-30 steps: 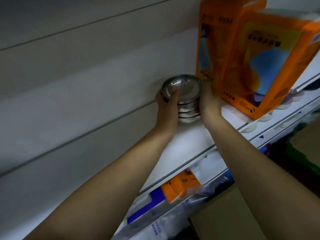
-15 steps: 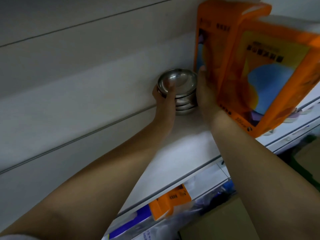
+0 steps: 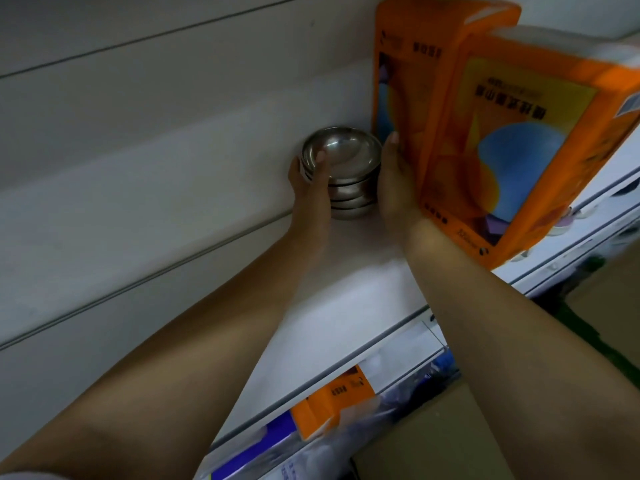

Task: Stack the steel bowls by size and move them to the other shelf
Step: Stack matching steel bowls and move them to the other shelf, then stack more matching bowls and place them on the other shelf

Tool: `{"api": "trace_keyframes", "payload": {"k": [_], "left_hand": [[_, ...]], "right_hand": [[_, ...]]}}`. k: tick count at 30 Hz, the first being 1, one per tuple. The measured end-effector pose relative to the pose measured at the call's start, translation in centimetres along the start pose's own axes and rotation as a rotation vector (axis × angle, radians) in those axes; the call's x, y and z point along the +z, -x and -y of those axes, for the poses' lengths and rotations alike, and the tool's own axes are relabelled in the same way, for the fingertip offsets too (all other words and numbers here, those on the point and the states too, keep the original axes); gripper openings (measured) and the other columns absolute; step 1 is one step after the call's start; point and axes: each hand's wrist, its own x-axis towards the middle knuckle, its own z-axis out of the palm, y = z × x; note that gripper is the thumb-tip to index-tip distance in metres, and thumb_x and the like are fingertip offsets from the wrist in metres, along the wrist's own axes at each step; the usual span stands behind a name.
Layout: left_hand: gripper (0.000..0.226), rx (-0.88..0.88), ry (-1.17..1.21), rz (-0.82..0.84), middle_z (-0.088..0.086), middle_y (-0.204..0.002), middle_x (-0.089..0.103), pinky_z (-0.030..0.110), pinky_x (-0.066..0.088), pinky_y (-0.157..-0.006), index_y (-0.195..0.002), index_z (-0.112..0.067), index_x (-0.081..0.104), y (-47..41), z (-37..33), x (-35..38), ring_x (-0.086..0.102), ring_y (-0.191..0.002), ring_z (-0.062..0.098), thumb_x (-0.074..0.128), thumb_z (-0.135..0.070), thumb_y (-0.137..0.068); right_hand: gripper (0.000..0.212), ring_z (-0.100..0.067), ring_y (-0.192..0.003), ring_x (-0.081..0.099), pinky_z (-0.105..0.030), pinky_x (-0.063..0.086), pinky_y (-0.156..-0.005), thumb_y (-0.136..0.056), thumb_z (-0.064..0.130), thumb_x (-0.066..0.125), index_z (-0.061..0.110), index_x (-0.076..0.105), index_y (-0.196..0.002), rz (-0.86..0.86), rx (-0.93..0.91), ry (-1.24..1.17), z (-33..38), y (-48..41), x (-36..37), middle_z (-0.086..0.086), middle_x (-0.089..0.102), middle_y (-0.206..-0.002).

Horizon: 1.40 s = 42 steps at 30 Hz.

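Slatted white wall panelling [image 3: 138, 168] fills the left side, running behind the fingers of both hands. Two bare forearms reach up from the bottom edge onto a white shelf [image 3: 346, 299].

The left hand [image 3: 308, 192] grips the left side of a stack of steel bowls [image 3: 349, 174]. Its thumb [image 3: 320, 164] is hooked over the rim of the top bowl, and its fingers curl round the far side of the stack, where they are mostly hidden.

The stack is about four nested bowls, open side up, the shiny inside of the top one in plain sight. It stands between the two hands at the back of the shelf, close to the wall, and its base appears to rest on the shelf surface.

The right hand [image 3: 394, 188] lies flat against the right side of the stack. Its fingers are straight and pressed together, pointing toward the wall.

Just right of those fingers a tall orange box [image 3: 401, 81] stands upright, touching or almost touching the back of the hand. A second orange box [image 3: 519, 140], with a blue shape printed on its face, leans beside it, further from the fingers.

Below the wrists, under the shelf's front edge, a small orange carton [image 3: 332, 400] lies among blue and white packets [image 3: 263, 452]. A brown cardboard box [image 3: 433, 445] sits at lower right.
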Motion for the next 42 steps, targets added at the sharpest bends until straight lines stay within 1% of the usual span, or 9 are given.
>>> {"api": "trace_keyframes", "payload": {"k": [4, 9, 11, 13, 17, 20, 27, 33, 42], "left_hand": [[0.067, -0.014, -0.138, -0.025, 0.007, -0.163, 0.038, 0.022, 0.032, -0.1, -0.163, -0.026, 0.024, 2.0, -0.8, -2.0, 0.042, -0.146, 0.02, 0.052, -0.047, -0.105], [0.052, 0.114, -0.364, -0.077, 0.001, -0.153, 0.051, 0.007, 0.03, -0.086, -0.15, -0.018, 0.05, 5.6, -1.2, -7.1, 0.049, -0.136, 0.014, 0.057, -0.041, -0.104], [0.049, 0.177, -0.433, -0.079, -0.002, -0.151, 0.053, 0.011, 0.034, -0.094, -0.147, -0.021, 0.053, 7.4, -1.2, -10.1, 0.051, -0.134, 0.011, 0.057, -0.043, -0.104], [0.049, 0.226, -0.505, -0.067, -0.004, -0.154, 0.051, 0.021, 0.036, -0.105, -0.148, -0.025, 0.052, 9.4, -1.3, -13.7, 0.048, -0.14, 0.012, 0.057, -0.045, -0.103], [0.051, 0.274, -0.676, -0.078, -0.006, -0.157, 0.045, 0.017, 0.027, -0.104, -0.151, -0.028, 0.048, 14.2, -1.8, -22.3, 0.04, -0.145, 0.011, 0.056, -0.044, -0.103], [0.052, 0.293, -0.812, -0.107, -0.004, -0.156, 0.048, 0.021, 0.027, -0.107, -0.15, -0.027, 0.049, 18.0, -1.9, -29.3, 0.041, -0.146, 0.017, 0.056, -0.048, -0.103], [0.066, 0.396, -1.052, -0.2, 0.008, -0.144, 0.061, 0.03, 0.036, -0.108, -0.142, -0.014, 0.059, 28.5, -2.3, -45.8, 0.051, -0.136, 0.03, 0.05, -0.058, -0.094], [0.048, 0.435, -1.084, -0.407, 0.006, -0.135, 0.064, 0.024, 0.035, -0.103, -0.134, -0.016, 0.063, 37.2, -2.7, -56.8, 0.052, -0.129, 0.027, 0.059, -0.046, -0.097], [0.055, 0.249, -1.051, -0.731, 0.006, -0.142, 0.06, 0.032, 0.035, -0.107, -0.139, -0.015, 0.061, 44.6, -3.3, -67.3, 0.045, -0.137, 0.024, 0.056, -0.051, -0.097]], "right_hand": [[0.031, -0.02, -0.121, 0.06, -0.01, 0.038, -0.084, -0.111, 0.033, 0.042, 0.017, 0.066, -0.121, -0.001, 0.012, 0.084, -1.3, 1.2, -0.2, -0.004, 0.067, -0.122], [0.017, -0.017, -0.093, 0.063, -0.021, 0.04, -0.08, -0.101, 0.027, 0.059, 0.014, 0.07, -0.101, -0.155, -0.126, 0.216, -1.1, 6.1, -1.0, -0.005, 0.071, -0.098], [0.025, -0.014, -0.091, 0.06, -0.024, 0.042, -0.081, -0.092, 0.038, 0.06, 0.016, 0.069, -0.098, -0.12, -0.149, 0.17, -0.4, 9.4, -0.9, 0.001, 0.067, -0.093], [0.029, -0.017, -0.096, 0.059, -0.027, 0.042, -0.085, -0.085, 0.045, 0.058, 0.022, 0.067, -0.1, -0.094, -0.14, 0.183, 0.1, 12.9, -0.4, 0.005, 0.064, -0.094], [0.044, -0.02, -0.127, 0.055, -0.025, 0.039, -0.102, -0.098, 0.036, 0.065, 0.015, 0.061, -0.136, -0.04, -0.193, 0.436, 0.4, 20.4, 2.5, -0.005, 0.063, -0.135], [0.047, -0.018, -0.138, 0.048, -0.024, 0.035, -0.107, -0.099, 0.04, 0.063, 0.017, 0.058, -0.14, 0.053, -0.258, 0.507, 0.5, 26.4, 5.8, -0.002, 0.057, -0.146], [0.042, -0.024, -0.136, 0.05, -0.016, 0.03, -0.103, -0.097, 0.032, 0.067, 0.011, 0.064, -0.133, 0.244, -0.401, 0.589, -1.1, 40.0, 15.3, -0.006, 0.06, -0.143], [0.043, -0.023, -0.138, 0.048, -0.018, 0.031, -0.102, -0.096, 0.036, 0.068, 0.012, 0.065, -0.132, 0.458, -0.476, 0.557, -1.4, 50.1, 23.5, -0.005, 0.058, -0.146], [0.041, -0.027, -0.122, 0.057, -0.024, 0.041, -0.095, -0.09, 0.039, 0.065, 0.015, 0.069, -0.124, 0.769, -0.609, 0.479, -0.5, 58.7, 33.7, -0.003, 0.068, -0.128]]}}
